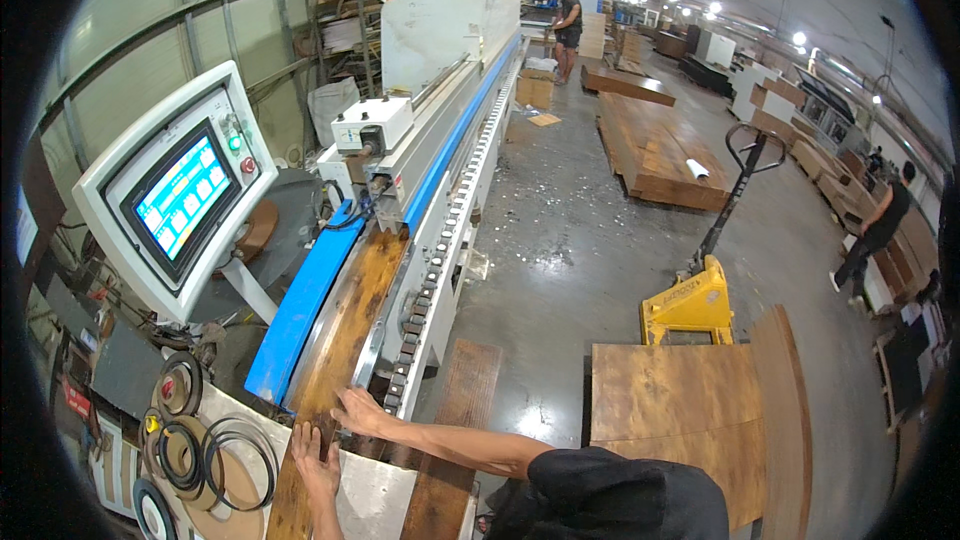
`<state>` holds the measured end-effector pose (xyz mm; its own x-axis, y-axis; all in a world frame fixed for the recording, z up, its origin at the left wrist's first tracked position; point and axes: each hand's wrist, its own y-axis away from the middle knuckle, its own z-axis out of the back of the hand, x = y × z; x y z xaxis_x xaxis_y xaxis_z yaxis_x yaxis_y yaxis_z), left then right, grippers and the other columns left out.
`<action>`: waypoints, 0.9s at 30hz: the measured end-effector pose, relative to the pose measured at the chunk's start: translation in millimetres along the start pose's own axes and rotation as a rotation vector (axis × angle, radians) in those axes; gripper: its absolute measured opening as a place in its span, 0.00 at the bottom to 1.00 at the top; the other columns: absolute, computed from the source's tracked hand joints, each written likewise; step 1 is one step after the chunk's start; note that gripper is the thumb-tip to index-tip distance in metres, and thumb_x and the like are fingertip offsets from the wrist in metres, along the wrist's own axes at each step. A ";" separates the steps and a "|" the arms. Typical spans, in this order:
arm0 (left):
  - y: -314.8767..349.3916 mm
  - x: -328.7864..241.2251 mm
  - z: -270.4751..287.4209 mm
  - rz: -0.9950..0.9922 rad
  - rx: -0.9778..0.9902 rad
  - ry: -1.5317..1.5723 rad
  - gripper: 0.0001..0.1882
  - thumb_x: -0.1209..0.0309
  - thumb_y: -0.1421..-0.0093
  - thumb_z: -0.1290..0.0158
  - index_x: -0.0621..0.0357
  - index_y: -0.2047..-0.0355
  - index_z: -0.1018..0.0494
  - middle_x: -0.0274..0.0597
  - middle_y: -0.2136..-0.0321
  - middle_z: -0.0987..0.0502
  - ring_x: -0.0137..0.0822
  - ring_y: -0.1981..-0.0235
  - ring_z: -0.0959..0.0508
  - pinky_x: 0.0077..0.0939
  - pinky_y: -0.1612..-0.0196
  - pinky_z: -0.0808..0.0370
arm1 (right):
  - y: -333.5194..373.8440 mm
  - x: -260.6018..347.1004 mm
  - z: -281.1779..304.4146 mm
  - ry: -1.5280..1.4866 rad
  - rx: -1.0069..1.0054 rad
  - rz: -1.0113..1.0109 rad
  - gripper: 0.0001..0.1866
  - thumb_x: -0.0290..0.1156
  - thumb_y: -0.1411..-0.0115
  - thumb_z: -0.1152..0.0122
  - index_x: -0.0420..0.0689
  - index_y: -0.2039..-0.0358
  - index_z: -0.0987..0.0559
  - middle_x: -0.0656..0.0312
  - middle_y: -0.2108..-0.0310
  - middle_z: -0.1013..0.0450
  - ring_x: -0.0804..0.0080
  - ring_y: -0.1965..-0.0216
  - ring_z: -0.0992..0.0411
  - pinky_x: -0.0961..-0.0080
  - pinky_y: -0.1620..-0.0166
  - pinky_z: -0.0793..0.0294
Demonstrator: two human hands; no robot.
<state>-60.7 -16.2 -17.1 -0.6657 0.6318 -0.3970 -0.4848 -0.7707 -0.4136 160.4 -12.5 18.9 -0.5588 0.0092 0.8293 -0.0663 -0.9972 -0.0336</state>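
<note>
A long brown wood-grain board (352, 325) lies in the infeed of a white edge-banding machine (440, 25), between a blue guard (305, 325) and the chain track (425, 300). A stretch of wood-grain board (290, 500) also shows at the near end; whether it is the same piece I cannot tell. My left hand (318, 462) rests on this near part, fingers stretched and spread. Just ahead and to the right, my right hand (362, 413) touches the board near its right edge, fingers extended and not wrapped round anything.
A control panel (185, 195) with a lit screen stands left. Rolls of edge banding (240, 460) lie below it. At right are a yellow pallet jack (690, 305) and stacked panels (670, 390). Two other people (568, 25) stand farther off, one at far right.
</note>
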 end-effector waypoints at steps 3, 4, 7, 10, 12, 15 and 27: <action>15.5 1.5 20.5 0.013 0.055 -0.028 0.25 0.70 0.38 0.45 0.70 0.42 0.28 0.61 0.36 0.33 0.62 0.33 0.38 0.56 0.31 0.44 | -11.7 -14.7 3.7 0.076 -0.057 0.077 0.28 0.34 0.41 0.38 0.26 0.46 0.30 0.33 0.54 0.27 0.36 0.47 0.30 0.48 0.43 0.32; 29.4 6.1 27.5 0.007 0.036 -0.050 0.25 0.71 0.37 0.46 0.68 0.41 0.29 0.60 0.36 0.34 0.61 0.33 0.39 0.55 0.31 0.44 | -16.8 -20.9 0.7 0.096 -0.105 0.136 0.27 0.33 0.41 0.38 0.26 0.48 0.30 0.33 0.54 0.27 0.36 0.48 0.30 0.48 0.43 0.32; 66.2 20.3 40.3 -0.039 0.049 -0.171 0.25 0.71 0.33 0.49 0.63 0.36 0.32 0.58 0.34 0.35 0.60 0.32 0.39 0.53 0.31 0.43 | -18.5 -28.8 7.6 -0.001 -0.111 0.077 0.27 0.32 0.42 0.38 0.26 0.46 0.30 0.33 0.54 0.27 0.35 0.47 0.30 0.49 0.41 0.33; 65.2 31.7 30.1 -0.041 0.068 -0.126 0.22 0.70 0.34 0.48 0.69 0.42 0.28 0.59 0.35 0.34 0.62 0.33 0.38 0.57 0.32 0.43 | 9.2 -17.7 17.3 -0.041 -0.113 0.079 0.32 0.32 0.40 0.38 0.27 0.40 0.33 0.33 0.48 0.28 0.36 0.45 0.30 0.50 0.38 0.34; 44.3 21.2 18.5 -0.081 0.013 -0.120 0.19 0.71 0.33 0.48 0.69 0.44 0.26 0.57 0.36 0.32 0.62 0.34 0.36 0.55 0.33 0.40 | 26.3 -22.0 15.7 -0.045 -0.147 0.155 0.33 0.33 0.40 0.38 0.28 0.38 0.34 0.35 0.47 0.28 0.36 0.45 0.30 0.51 0.37 0.34; 15.6 5.8 4.5 -0.112 -0.059 -0.066 0.18 0.74 0.36 0.45 0.69 0.47 0.24 0.58 0.39 0.29 0.61 0.36 0.32 0.53 0.34 0.37 | 49.7 -25.4 29.8 -0.058 -0.097 0.169 0.26 0.34 0.38 0.38 0.31 0.43 0.26 0.38 0.46 0.27 0.44 0.42 0.29 0.52 0.37 0.32; -88.8 -32.6 -65.6 -0.052 -0.117 -0.013 0.18 0.71 0.40 0.39 0.70 0.51 0.21 0.58 0.44 0.24 0.56 0.38 0.28 0.45 0.35 0.33 | 137.8 -35.9 126.6 -0.248 -0.200 -0.109 0.24 0.37 0.35 0.39 0.38 0.42 0.24 0.42 0.49 0.24 0.55 0.54 0.22 0.64 0.53 0.17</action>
<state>41.2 37.1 -21.2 -0.6488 0.6692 -0.3624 -0.4500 -0.7214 -0.5264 276.0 -159.6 55.1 -0.3230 0.0721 0.9436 -0.2890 -0.9570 -0.0258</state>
